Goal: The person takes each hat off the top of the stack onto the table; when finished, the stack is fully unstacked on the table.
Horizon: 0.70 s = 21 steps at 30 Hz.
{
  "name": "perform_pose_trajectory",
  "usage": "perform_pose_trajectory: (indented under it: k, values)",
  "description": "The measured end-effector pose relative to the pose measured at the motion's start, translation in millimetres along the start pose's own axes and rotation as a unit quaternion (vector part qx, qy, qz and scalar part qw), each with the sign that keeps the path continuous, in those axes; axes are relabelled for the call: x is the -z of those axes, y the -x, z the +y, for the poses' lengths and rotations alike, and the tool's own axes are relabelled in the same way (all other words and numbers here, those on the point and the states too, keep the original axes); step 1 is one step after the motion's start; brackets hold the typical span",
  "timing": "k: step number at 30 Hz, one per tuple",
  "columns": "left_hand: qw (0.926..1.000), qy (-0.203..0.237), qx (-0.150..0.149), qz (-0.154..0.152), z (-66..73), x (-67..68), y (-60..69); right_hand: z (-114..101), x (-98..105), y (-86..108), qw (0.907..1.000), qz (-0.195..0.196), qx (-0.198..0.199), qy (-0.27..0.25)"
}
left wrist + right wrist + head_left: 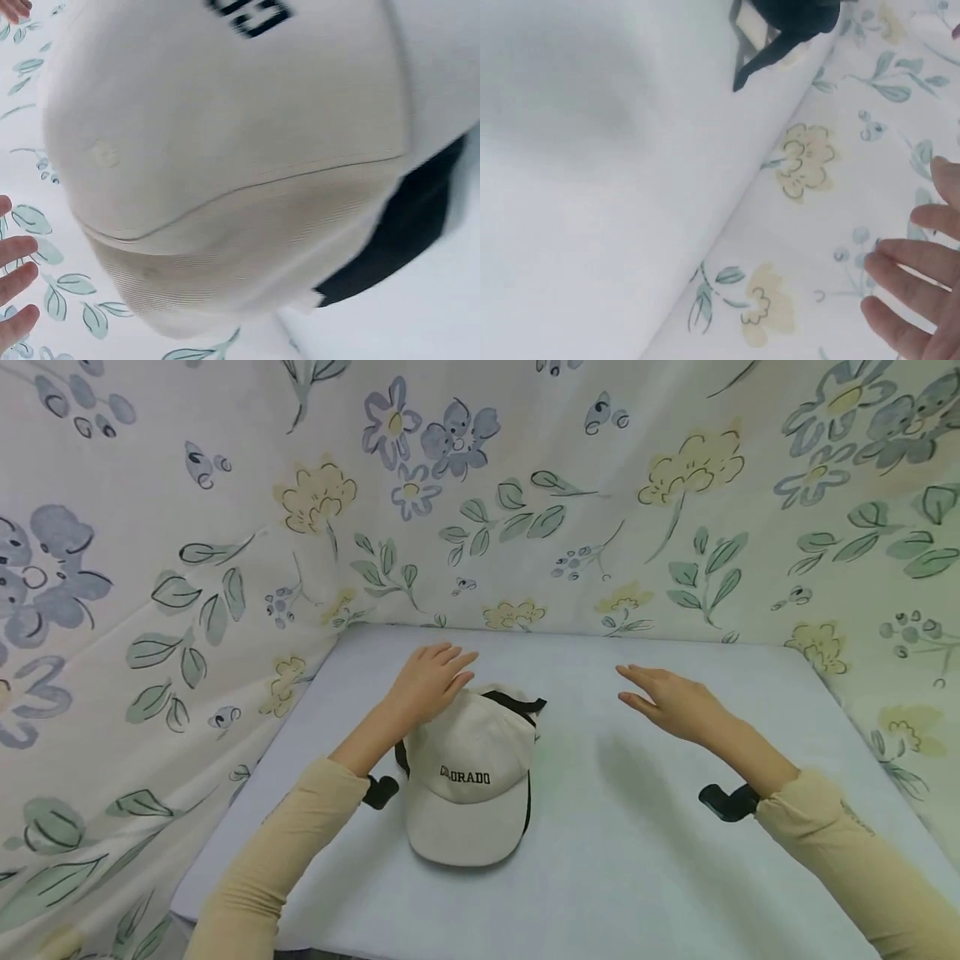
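A cream baseball cap (468,747) with dark "COLORADO" lettering and black trim lies on the white table, its brim toward the person. In the left wrist view the cap's crown (225,135) fills most of the picture, with a black strip (405,217) at its edge. My left hand (431,681) hovers by the upper left of the crown, fingers extended; whether it touches the cap I cannot tell. Out to the right, my right hand (671,702) is held above the table with straight fingers and nothing in it. In the right wrist view its fingers (911,262) are spread.
The white tabletop (600,877) has a floral fabric (525,485) hanging behind it and at both sides. Black wrist-worn devices (727,802) sit under both wrists. A shadow falls on the table below the right arm.
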<state>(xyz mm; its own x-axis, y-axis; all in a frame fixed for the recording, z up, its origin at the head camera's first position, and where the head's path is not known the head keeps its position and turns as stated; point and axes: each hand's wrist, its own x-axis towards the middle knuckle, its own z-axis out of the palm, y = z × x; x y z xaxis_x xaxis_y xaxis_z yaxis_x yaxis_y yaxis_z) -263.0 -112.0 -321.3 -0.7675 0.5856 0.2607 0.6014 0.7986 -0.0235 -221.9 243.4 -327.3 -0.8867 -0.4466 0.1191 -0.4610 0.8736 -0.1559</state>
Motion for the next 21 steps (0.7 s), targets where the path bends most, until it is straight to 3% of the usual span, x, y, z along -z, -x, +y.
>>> perform_pose_trajectory:
  k: [6, 11, 15, 21]
  values:
    - [0.9946, 0.050, -0.022, 0.088, -7.6, -11.6, 30.8, -7.8, -16.6, 9.1, 0.9978, -0.001, 0.018, -0.064]
    - [0.9872, 0.083, -0.019, 0.134, -17.6, -20.3, 58.0, -13.1, -30.2, 13.5, 0.9888, 0.005, 0.034, -0.145]
    - [0.9833, 0.104, 0.006, 0.149, -23.3, -29.1, 80.0, -17.0, -42.7, 16.5, 0.9751, 0.002, 0.053, -0.215]
    - [0.9820, 0.118, 0.056, 0.136, -25.6, -44.1, 108.8, -23.7, -62.4, 17.8, 0.9592, -0.016, 0.077, -0.272]
